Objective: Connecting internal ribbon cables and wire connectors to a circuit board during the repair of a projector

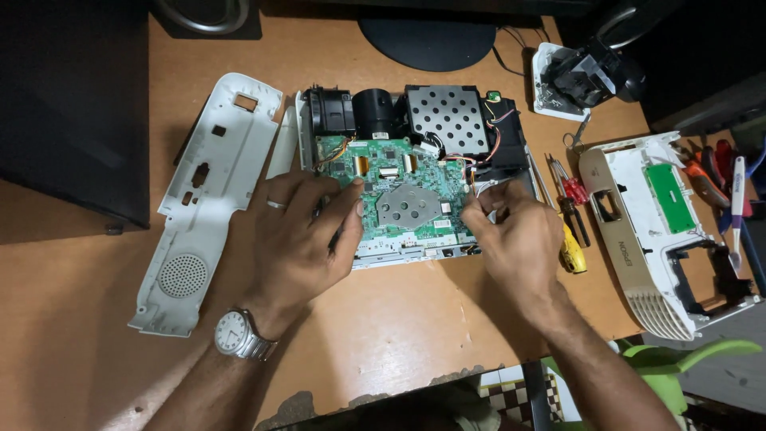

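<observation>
An opened projector chassis (pixel 447 120) lies on the wooden desk, with a green circuit board (pixel 407 199) on top, a black fan and lens barrel at its far side. My left hand (pixel 299 235), wearing a ring and a wristwatch, rests on the board's left edge with the thumb and fingers pinched against it. My right hand (pixel 515 231) pinches at the board's right edge, close to a bundle of coloured wires (pixel 487 152). What the fingertips grip is hidden.
A white side panel (pixel 203 191) with a speaker grille lies to the left. The white top cover (pixel 654 231) sits upside down on the right. Screwdrivers and a yellow-handled tool (pixel 570 211) lie between cover and chassis. More tools sit at the far right, a monitor stand at the back.
</observation>
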